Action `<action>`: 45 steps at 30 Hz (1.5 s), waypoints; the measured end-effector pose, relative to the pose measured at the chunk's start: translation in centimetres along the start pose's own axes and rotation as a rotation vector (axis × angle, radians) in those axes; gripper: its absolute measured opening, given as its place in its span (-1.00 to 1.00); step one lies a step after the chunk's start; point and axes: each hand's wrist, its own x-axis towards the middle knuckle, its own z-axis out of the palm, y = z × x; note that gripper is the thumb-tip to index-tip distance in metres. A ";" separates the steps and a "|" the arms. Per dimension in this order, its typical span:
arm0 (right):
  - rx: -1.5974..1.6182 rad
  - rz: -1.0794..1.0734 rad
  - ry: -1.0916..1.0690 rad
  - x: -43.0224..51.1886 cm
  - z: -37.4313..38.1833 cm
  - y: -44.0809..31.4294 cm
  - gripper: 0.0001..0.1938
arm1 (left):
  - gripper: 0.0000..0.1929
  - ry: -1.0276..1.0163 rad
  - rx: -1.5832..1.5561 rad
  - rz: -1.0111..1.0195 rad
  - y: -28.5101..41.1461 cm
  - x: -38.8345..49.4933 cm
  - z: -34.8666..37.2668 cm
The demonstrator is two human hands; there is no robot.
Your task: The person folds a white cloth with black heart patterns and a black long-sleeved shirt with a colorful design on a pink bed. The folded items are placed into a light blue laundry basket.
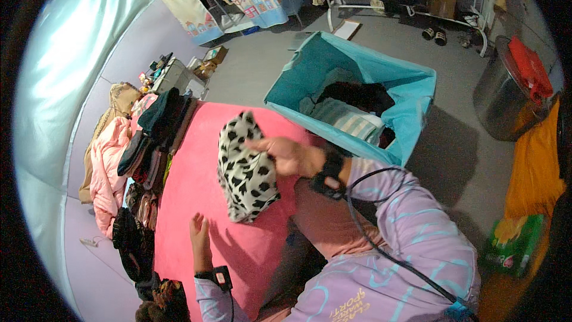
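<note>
My right hand grips the edge of a folded white cloth with black spots, which is over the pink bed cover. Lower left, my left hand is held above the pink cover with its fingers apart and nothing in it. A teal fabric storage box stands on the floor beyond the bed, with a striped folded cloth and a black cloth inside. Stacks of folded dark clothes lie along the bed's left side.
A pink garment lies beside the stacks, with dark clothes nearer me. A dark bin holding a red item stands at the right, near an orange cloth and a green pack. A cable runs along my right sleeve.
</note>
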 end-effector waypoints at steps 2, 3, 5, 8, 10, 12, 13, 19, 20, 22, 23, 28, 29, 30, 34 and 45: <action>-0.073 -0.141 0.112 -4.3 2.1 -3.7 -0.58 | -0.40 -0.137 0.056 0.081 3.3 2.1 4.3; -0.077 -0.214 0.023 -6.8 3.0 -5.6 -0.59 | -0.37 -0.199 0.033 0.101 4.5 3.1 6.5; -0.088 -0.266 0.102 -11.2 4.7 -9.5 -0.58 | -0.29 -0.272 0.111 0.184 6.0 5.7 11.3; -0.289 -0.454 0.140 -17.6 6.5 -14.0 -0.55 | -0.25 -0.378 0.262 0.412 7.6 9.4 17.8; -0.393 -0.604 0.255 -21.0 6.9 -16.2 -0.54 | -0.22 -0.345 0.536 0.468 8.5 11.8 20.7; -0.451 -0.741 0.386 -23.7 6.8 -18.2 -0.55 | -0.16 -0.311 0.806 0.404 9.1 13.9 22.6; -0.450 -0.783 0.397 -24.8 6.5 -18.9 -0.57 | -0.17 -0.316 0.856 0.337 9.0 14.4 23.2; -0.453 -0.894 0.662 -27.4 0.3 -21.3 -0.63 | -0.17 -0.300 0.958 0.253 6.8 15.5 24.8; -0.398 -0.876 0.725 -27.0 -1.5 -21.7 -0.64 | -0.15 -0.307 0.938 0.261 6.4 15.6 24.8; -0.305 -0.823 0.702 -25.3 -5.3 -23.0 -0.68 | -0.15 -0.313 0.941 0.263 5.9 15.7 25.0; -0.284 -0.792 0.721 -24.1 -7.4 -23.8 -0.70 | -0.15 -0.302 0.944 0.268 5.7 15.7 25.1; -0.200 -0.727 0.767 -16.7 -16.3 -26.6 -0.70 | -0.13 -0.293 1.004 0.275 5.2 15.9 25.5; -0.247 -0.720 0.738 -15.4 -17.3 -26.9 -0.69 | -0.13 -0.291 1.011 0.273 5.1 16.0 25.5; -0.198 -0.736 0.756 -14.3 -18.0 -27.3 -0.71 | -0.13 -0.287 1.018 0.279 4.9 16.0 25.6; -0.206 -0.800 0.745 -12.1 -18.5 -27.9 -0.68 | -0.13 -0.266 1.038 0.314 4.5 16.0 25.6; -0.220 -0.781 0.817 -24.3 -15.1 -24.1 -0.72 | -0.15 -0.267 1.028 0.332 4.8 15.7 25.4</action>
